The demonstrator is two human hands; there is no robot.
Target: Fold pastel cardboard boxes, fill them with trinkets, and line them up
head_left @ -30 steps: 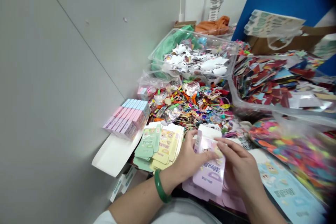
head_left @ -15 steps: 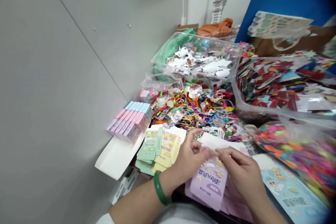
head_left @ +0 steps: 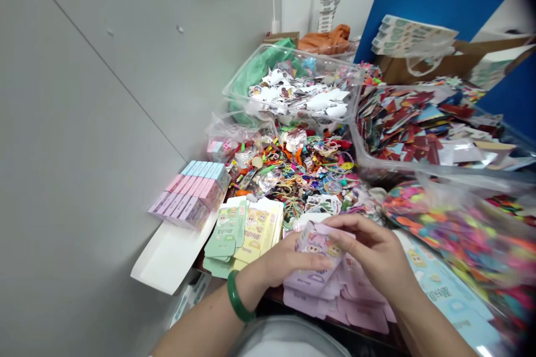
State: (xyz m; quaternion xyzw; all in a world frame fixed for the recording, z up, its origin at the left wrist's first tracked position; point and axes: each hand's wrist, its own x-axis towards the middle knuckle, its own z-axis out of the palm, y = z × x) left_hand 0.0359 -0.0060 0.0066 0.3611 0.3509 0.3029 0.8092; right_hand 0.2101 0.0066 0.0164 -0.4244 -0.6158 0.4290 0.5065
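Observation:
A small purple cartoon-printed box (head_left: 316, 245), now opened out into a three-dimensional shape, is between my hands. My left hand (head_left: 278, 262), with a green bangle at its wrist, grips it from the left, thumb across the printed front. My right hand (head_left: 368, 248) closes on its upper right edge with curled fingers; some fingertips are hidden behind it. Beneath lie flat purple cartons (head_left: 364, 318) in a spread pile. Left of them are flat yellow cartons (head_left: 258, 228) and flat green cartons (head_left: 226, 234). Flat blue cartons (head_left: 456, 304) lie beyond my right forearm.
Formed boxes (head_left: 192, 192) stand in rows on a white card tray (head_left: 161, 259) by the grey wall. Loose trinkets (head_left: 297, 167) heap up ahead. Behind are a clear bin (head_left: 238, 86) of white cutouts, another bin (head_left: 419, 164) of coloured pieces, and a bag (head_left: 456, 223) of bright bits.
The flat purple carton in my hands has become an opened box. My left hand has moved from its top edge to around its side. The view has swung slightly right.

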